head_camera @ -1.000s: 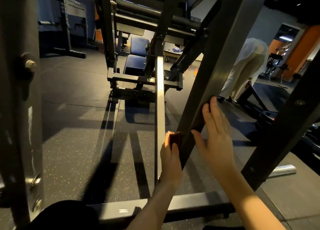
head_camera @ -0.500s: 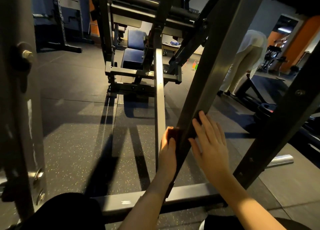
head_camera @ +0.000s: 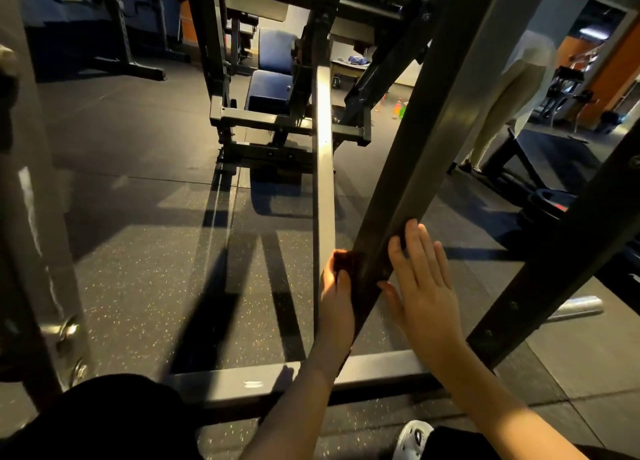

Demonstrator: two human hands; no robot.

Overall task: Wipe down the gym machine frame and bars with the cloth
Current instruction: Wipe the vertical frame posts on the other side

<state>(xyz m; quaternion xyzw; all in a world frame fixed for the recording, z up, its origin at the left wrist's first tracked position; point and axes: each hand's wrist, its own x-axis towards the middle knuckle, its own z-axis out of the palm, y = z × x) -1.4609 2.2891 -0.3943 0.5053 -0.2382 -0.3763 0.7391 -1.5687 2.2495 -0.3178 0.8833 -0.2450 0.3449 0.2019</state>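
A slanted dark steel beam (head_camera: pixel 426 140) of the gym machine runs from the upper right down to the floor frame. My left hand (head_camera: pixel 337 300) holds a small dark red cloth (head_camera: pixel 344 262) against the beam's left face, low down. On the beam's right face my right hand (head_camera: pixel 420 286) rests flat with straight fingers, level with the cloth. A lighter sloped rail (head_camera: pixel 323 168) lies just left of the beam. A grey base bar (head_camera: pixel 263 383) crosses under my forearms.
A second slanted beam (head_camera: pixel 568 251) stands to the right, and a bolted upright (head_camera: pixel 31 217) to the left. The blue padded seat (head_camera: pixel 268 92) is at the back. A person in light clothes (head_camera: pixel 509 88) stands far right. A chrome bar (head_camera: pixel 575 307) lies on the rubber floor.
Both hands have slid down the slanted beam; the right hand, which reached higher a second ago, is now level with the cloth. The view has dropped and moved closer.
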